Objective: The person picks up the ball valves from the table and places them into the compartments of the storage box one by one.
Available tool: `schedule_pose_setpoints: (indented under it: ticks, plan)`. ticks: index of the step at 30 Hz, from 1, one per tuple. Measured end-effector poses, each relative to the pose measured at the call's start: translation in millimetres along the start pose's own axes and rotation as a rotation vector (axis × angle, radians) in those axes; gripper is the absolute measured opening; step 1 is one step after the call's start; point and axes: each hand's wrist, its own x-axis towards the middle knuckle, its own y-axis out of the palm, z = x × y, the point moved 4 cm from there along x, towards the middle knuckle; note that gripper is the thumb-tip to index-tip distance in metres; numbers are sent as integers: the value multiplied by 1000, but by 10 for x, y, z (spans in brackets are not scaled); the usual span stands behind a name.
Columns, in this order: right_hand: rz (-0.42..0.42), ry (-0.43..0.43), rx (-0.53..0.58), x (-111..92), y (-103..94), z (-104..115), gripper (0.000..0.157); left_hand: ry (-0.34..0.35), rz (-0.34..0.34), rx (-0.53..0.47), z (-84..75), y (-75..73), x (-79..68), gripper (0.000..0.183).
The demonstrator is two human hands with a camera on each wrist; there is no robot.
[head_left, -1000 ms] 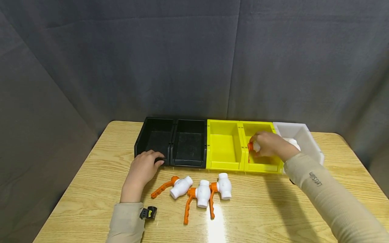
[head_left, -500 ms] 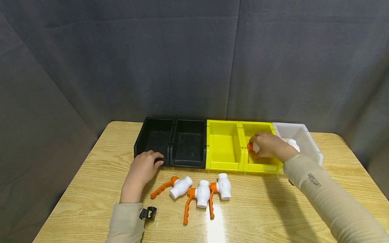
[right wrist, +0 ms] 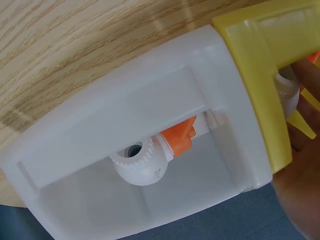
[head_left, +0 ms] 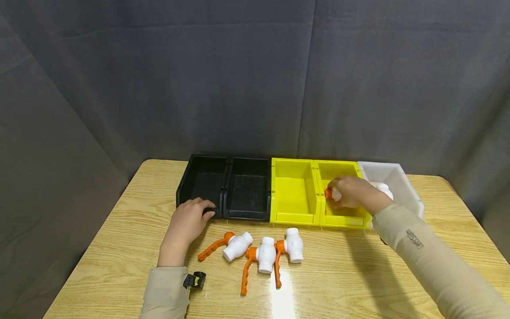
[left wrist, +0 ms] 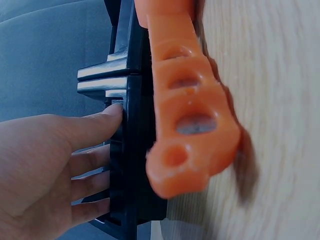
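Observation:
My left hand (head_left: 189, 221) grips the front wall of the leftmost black bin (head_left: 179, 195); in the left wrist view its thumb and fingers lie over the rim. Inside the right yellow bin (head_left: 346, 220), my right hand (head_left: 352, 190) holds a white ball valve (head_left: 336, 194) with an orange handle, partly hidden by the fingers. Three similar ball valves lie on the table: a left one (head_left: 237, 246), a middle one (head_left: 266, 255) and a right one (head_left: 294, 246). One orange handle (left wrist: 192, 105) looms large in the left wrist view.
Another black bin (head_left: 249, 214), another yellow bin (head_left: 295, 217) and a white bin (head_left: 414, 199) complete the row along the back of the wooden table (head_left: 326, 279). The white bin contains a ball valve (right wrist: 142, 167). A grey curtain (head_left: 239, 79) hangs behind.

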Motion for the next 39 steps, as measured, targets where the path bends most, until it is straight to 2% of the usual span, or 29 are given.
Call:
schedule_pose_setpoints:
  ticks: [7, 15, 28, 39]
  plan:
    - [-52, -16, -6, -76, -52, 54, 37, -5, 0, -4, -2, 9, -2, 22]
    - [-159, -90, -11, -200, -129, 111, 26, 4, -5, -2, 6, -8, -8, 23]
    - [-317, -49, -59, -386, -222, 291, 24, 13, -17, -1, -2, -42, -9, 21]
    - [-373, -51, -54, -551, -358, 535, 26, 10, -13, -1, -9, -42, -17, 22]
